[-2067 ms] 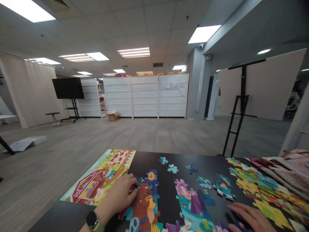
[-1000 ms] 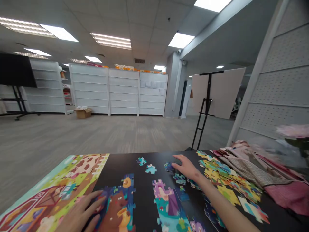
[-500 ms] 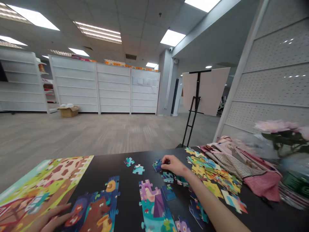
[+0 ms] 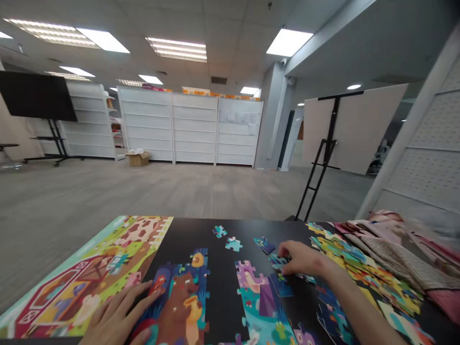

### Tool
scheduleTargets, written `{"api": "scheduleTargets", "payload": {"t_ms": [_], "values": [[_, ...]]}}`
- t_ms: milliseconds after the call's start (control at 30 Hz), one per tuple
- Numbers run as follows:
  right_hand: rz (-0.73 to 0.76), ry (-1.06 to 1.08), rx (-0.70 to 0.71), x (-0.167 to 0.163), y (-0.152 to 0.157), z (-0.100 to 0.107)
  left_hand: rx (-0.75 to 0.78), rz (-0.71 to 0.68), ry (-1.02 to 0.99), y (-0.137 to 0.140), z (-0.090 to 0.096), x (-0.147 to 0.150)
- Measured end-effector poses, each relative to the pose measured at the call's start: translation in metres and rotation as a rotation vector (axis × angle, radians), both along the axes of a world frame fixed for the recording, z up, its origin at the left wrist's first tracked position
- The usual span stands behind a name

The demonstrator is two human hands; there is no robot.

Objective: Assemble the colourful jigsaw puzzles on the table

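My right hand is bent over a small teal puzzle piece on the black table, its thumb and fingers closed at the piece's right edge. Just beyond lies a dark blue puzzle piece, and nearer me another dark blue piece. Resting with fingers spread, my left hand lies over the edge of the joined bear puzzle section and the farm puzzle. Between my hands is a joined section with a purple tent. Two loose teal pieces, one nearer, lie toward the far edge.
A heap of yellow and green pieces covers the table's right side, beside pink and beige cloth. More dark blue pieces lie under my right forearm. Past the table stand an easel and white shelves.
My right hand has left the dark blue piece and come nearer to the teal one. My left hand has moved further into view. The camera view has swung left.
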State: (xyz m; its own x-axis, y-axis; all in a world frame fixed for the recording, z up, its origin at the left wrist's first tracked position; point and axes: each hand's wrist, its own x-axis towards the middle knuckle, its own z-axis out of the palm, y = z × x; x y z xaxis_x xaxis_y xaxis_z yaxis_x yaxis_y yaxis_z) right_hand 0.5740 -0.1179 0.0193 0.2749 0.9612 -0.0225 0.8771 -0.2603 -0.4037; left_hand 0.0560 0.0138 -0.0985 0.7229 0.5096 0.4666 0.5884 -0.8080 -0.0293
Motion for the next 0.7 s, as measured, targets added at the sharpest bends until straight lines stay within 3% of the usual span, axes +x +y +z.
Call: {"api": "scheduleTargets", "payload": {"t_ms": [167, 333, 500, 600, 700], "values": [[0.035, 0.003, -0.082, -0.006, 0.004, -0.007, -0.084, 0.01, -0.005, -0.025, 0.037, 0.01], [0.095, 0.03, -0.087, -0.006, 0.007, 0.001, -0.254, 0.041, -0.045, -0.04, 0.063, 0.017], [0.231, 0.114, 0.009, -0.008, 0.012, 0.011, -0.419, 0.078, -0.319, -0.043, 0.083, 0.021], [0.271, 0.4, 0.1, -0.051, 0.015, 0.01, -0.514, 0.097, -0.594, -0.051, 0.091, 0.028], [0.349, 0.813, 0.017, -0.139, 0.008, 0.006, -0.721, 0.037, -0.659, -0.069, 0.094, 0.047]]}}
